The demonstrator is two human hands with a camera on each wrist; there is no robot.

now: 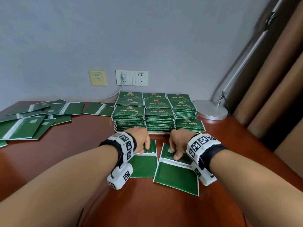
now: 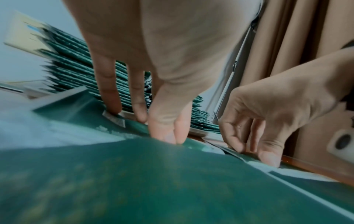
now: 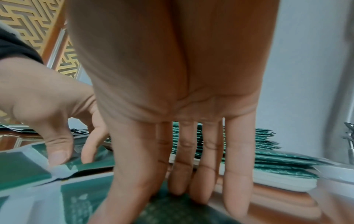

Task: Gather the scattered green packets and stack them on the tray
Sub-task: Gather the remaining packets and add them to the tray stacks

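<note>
Two green packets lie seam side up on the brown table, just in front of the tray point(image 1: 157, 133). My left hand point(image 1: 144, 143) is on the left packet point(image 1: 144, 166); in the left wrist view thumb and forefinger point(image 2: 172, 136) pinch it, and the other fingers touch its far edge. My right hand point(image 1: 175, 149) rests on the right packet point(image 1: 178, 177), its straight fingers point(image 3: 178, 178) at the far end and its thumb near the white seam. The tray holds several tall stacks of packets point(image 1: 159, 115), printed side up. More scattered packets point(image 1: 32, 122) lie at the far left.
A silver lamp base point(image 1: 211, 110) stands right of the tray, its arm rising along brown curtains point(image 1: 270, 79). Wall sockets point(image 1: 131, 77) with a plugged-in white cable sit behind the tray. Bare table top point(image 1: 73, 161) lies between the scattered packets and my left arm.
</note>
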